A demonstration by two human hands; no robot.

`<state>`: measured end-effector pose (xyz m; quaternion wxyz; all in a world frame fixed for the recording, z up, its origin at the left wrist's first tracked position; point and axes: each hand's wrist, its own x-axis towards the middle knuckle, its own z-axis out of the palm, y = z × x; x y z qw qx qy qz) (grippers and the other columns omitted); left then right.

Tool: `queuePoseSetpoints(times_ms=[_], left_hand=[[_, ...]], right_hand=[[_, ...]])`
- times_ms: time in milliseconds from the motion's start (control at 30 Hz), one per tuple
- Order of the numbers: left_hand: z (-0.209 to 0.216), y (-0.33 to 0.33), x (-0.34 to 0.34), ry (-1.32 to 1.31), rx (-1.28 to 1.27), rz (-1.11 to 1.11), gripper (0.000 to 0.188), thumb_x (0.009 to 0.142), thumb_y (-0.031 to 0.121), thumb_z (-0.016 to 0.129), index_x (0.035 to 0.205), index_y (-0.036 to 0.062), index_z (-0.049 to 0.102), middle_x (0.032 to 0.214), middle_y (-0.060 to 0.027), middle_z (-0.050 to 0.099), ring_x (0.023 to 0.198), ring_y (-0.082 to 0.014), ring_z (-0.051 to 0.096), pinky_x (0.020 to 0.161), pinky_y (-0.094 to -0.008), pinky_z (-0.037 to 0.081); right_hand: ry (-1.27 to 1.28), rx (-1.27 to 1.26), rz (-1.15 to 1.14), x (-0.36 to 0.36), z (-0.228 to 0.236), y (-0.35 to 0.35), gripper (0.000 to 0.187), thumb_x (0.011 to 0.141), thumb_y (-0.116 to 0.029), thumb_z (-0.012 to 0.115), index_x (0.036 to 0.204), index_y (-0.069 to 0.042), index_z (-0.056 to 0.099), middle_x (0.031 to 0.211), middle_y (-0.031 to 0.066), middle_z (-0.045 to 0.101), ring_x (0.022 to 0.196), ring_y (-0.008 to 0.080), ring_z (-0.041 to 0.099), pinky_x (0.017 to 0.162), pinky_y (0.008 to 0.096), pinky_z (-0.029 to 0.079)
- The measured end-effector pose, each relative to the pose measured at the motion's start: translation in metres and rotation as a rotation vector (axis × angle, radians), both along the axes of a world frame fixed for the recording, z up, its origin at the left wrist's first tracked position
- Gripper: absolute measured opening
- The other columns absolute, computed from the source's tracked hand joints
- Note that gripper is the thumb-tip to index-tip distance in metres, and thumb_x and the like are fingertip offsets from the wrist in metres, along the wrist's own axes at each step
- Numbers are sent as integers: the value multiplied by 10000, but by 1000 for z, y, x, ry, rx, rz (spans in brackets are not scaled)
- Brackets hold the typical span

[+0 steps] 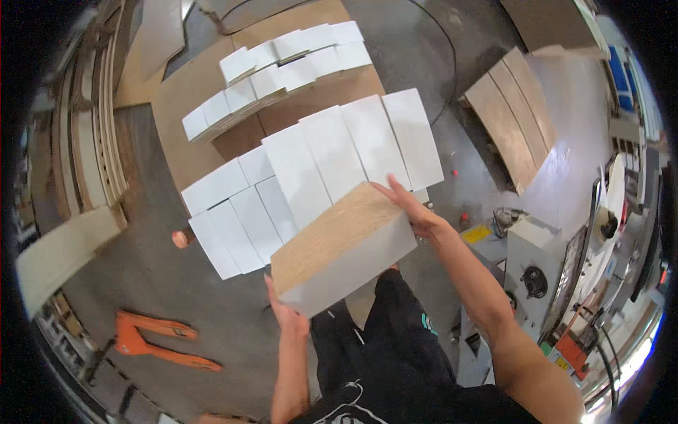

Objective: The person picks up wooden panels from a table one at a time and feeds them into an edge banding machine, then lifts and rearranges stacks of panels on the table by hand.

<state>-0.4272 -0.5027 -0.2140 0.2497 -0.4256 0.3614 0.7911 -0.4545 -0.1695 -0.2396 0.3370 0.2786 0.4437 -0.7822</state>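
Between my two hands is a stack of white-faced boards, tilted up to the right. Its top side shows raw, wood-coloured edges with fine lines, and its near side is white. My left hand grips the lower left end. Around the upper right end closes my right hand, thumb on top. Just beyond the held stack stand rows of white boards in piles, with smaller white boards to the left. Another row of white boards sits at the far side of a brown sheet.
An orange pallet jack lies on the floor at lower left. Wood-coloured panels are stacked at the right. Nearer on that side stands a grey machine. Long boards lean at the left. A dark cable crosses the floor.
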Motion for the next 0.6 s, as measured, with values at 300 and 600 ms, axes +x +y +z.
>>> queuePoseSetpoints(times_ms=[300,600], left_hand=[[-21,202,-154,-46,-195,-1008,634,951,559,344,1356,81,440,1304,-80,522,1211,-199,469,1020,-328,356],[-61,382,-258,106,-402,-1734,821,871,693,351,1406,70,367,1441,-120,372,1321,-248,345,1083,-387,262]], right_hand=[[-97,-92,-952,130,-23,78,886,868,-727,264,1483,-99,157,1501,109,256,1374,271,260,1103,433,240],[95,-413,-1559,110,-57,82,831,894,-688,277,1459,-81,223,1455,92,330,1309,261,349,1083,407,274]])
